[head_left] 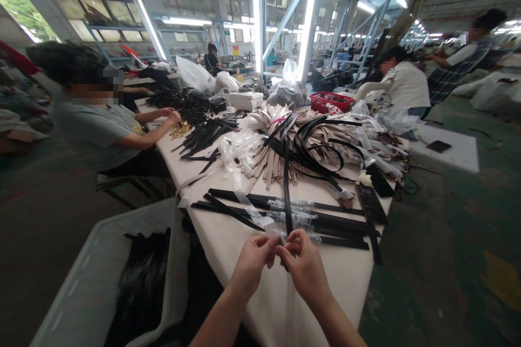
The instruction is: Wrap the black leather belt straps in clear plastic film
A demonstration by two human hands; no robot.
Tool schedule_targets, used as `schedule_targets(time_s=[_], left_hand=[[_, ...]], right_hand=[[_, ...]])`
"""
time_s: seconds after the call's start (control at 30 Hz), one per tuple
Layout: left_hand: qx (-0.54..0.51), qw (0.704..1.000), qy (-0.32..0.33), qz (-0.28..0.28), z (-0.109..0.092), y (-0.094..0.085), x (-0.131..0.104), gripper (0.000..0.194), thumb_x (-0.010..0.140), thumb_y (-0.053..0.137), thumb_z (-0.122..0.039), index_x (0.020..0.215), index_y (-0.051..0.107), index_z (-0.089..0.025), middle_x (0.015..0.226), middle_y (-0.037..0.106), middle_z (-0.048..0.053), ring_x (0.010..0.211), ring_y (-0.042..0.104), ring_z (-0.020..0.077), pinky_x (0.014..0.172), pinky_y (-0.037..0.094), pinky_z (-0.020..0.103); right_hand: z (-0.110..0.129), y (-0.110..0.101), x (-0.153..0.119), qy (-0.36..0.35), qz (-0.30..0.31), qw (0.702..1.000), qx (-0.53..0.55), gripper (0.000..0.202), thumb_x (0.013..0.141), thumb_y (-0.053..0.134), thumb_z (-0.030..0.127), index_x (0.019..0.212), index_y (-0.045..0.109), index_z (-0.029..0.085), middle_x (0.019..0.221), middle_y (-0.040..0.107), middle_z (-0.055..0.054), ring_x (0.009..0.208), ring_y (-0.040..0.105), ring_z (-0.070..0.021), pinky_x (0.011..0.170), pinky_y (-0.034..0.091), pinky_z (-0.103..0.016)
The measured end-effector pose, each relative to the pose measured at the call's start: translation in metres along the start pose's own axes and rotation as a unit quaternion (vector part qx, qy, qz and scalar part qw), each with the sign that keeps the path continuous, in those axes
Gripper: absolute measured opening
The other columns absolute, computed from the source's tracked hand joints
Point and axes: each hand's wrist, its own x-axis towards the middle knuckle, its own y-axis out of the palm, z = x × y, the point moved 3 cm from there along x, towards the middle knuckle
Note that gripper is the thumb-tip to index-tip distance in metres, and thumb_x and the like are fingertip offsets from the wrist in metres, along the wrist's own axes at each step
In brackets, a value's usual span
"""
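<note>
Over the front of the table my left hand (251,263) is closed, its thumb and fingers pinching the end of a whitish translucent plastic strip (245,198). Close against it, my right hand (306,267) is closed on a long black strap (287,190), which runs back towards the pile. The fingertips of both hands nearly meet, and the exact grip between them is partly hidden. Just beyond the hands, several flat black straps (337,223) lie crosswise, partly wrapped in clear plastic film (299,216).
Behind lies a heap of beige strips (266,165) with curled black straps (311,138). A phone (371,203) rests at the right edge. A white bin (95,241) holding black pieces stands lower left. A co-worker (93,124) sits left, handling small parts; a red basket (330,101) is farther back.
</note>
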Motion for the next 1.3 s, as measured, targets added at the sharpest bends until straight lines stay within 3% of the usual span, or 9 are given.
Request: schedule_targets(time_s=[0.1,0.2,0.3,0.47,0.57,0.67,0.83,1.03,1.3], left_hand=[[-0.055,0.997,0.027,-0.040,-0.009,-0.013,-0.001,0.036,0.075,0.080,-0.045,0.069,0.067,-0.012,0.053,0.049,-0.003,0.047,0.037,0.0056,0.045,0.026,0.020],[-0.102,0.987,0.069,-0.109,-0.020,-0.025,-0.004,0.037,0.072,0.083,-0.045,0.067,0.063,-0.014,0.051,0.044,-0.006,0.046,0.034,0.0053,0.045,0.027,0.020],[-0.038,0.991,0.072,-0.106,-0.016,-0.022,-0.012,0.037,0.072,0.082,-0.046,0.068,0.064,-0.013,0.051,0.047,-0.004,0.045,0.036,0.0060,0.045,0.026,0.021],[-0.002,0.999,0.029,-0.021,0.008,-0.005,-0.023,0.042,0.080,0.074,-0.051,0.065,0.066,-0.012,0.049,0.050,-0.001,0.044,0.041,0.0082,0.045,0.026,0.022],[-0.053,0.990,0.060,-0.113,0.008,-0.017,-0.020,0.041,0.075,0.078,-0.052,0.069,0.066,-0.013,0.052,0.048,-0.003,0.045,0.038,0.0072,0.044,0.028,0.021],[-0.023,0.981,0.094,-0.168,0.008,-0.027,-0.019,0.044,0.075,0.076,-0.057,0.070,0.066,-0.014,0.053,0.048,-0.003,0.047,0.039,0.0078,0.044,0.030,0.021],[0.070,0.991,0.079,-0.078,0.029,-0.014,-0.026,0.047,0.085,0.064,-0.059,0.066,0.062,-0.016,0.054,0.051,0.000,0.049,0.043,0.0100,0.048,0.033,0.022],[0.067,0.975,0.133,-0.168,0.031,-0.024,-0.026,0.044,0.089,0.060,-0.056,0.069,0.060,-0.017,0.058,0.048,-0.002,0.053,0.042,0.0103,0.051,0.035,0.022],[0.110,0.983,0.125,-0.073,0.048,-0.006,-0.035,0.043,0.092,0.058,-0.051,0.066,0.060,-0.017,0.063,0.052,0.001,0.051,0.047,0.0118,0.051,0.036,0.024]], right_hand=[[0.002,-0.004,-0.008,-0.035,0.049,0.997,-0.047,0.034,0.089,0.064,0.044,0.111,0.052,0.021,0.082,0.075,-0.004,0.076,0.070,-0.0220,0.070,0.051,-0.031],[0.008,-0.006,-0.020,-0.105,0.104,0.979,-0.142,0.019,0.094,0.055,0.040,0.091,0.063,0.023,0.084,0.073,-0.005,0.084,0.068,-0.0228,0.086,0.048,-0.035],[0.013,-0.002,-0.026,-0.079,0.123,0.972,-0.184,0.037,0.098,0.046,0.041,0.069,0.060,0.023,0.066,0.066,-0.003,0.064,0.064,-0.0191,0.069,0.048,-0.030],[0.017,0.002,-0.028,0.018,0.141,0.982,-0.122,0.039,0.099,0.042,0.049,0.083,0.065,0.021,0.073,0.071,-0.003,0.054,0.065,-0.0167,0.052,0.044,-0.025],[0.011,-0.008,-0.033,-0.039,0.133,0.971,-0.197,0.029,0.093,0.053,0.046,0.084,0.067,0.022,0.079,0.073,-0.006,0.075,0.069,-0.0223,0.069,0.048,-0.028],[-0.003,-0.011,-0.037,-0.030,0.158,0.962,-0.221,0.034,0.096,0.047,0.041,0.074,0.063,0.022,0.067,0.070,-0.004,0.063,0.067,-0.0192,0.062,0.046,-0.027],[-0.012,-0.001,-0.035,0.088,0.179,0.974,-0.103,0.041,0.099,0.036,0.049,0.083,0.062,0.021,0.061,0.068,-0.001,0.041,0.060,-0.0148,0.040,0.039,-0.022],[-0.015,-0.013,-0.039,0.040,0.208,0.964,-0.163,0.039,0.098,0.042,0.047,0.077,0.061,0.021,0.063,0.071,-0.003,0.054,0.067,-0.0164,0.055,0.047,-0.023],[-0.021,-0.019,-0.035,0.036,0.184,0.969,-0.164,0.037,0.100,0.040,0.044,0.081,0.061,0.021,0.067,0.070,-0.002,0.055,0.066,-0.0157,0.056,0.045,-0.023]])
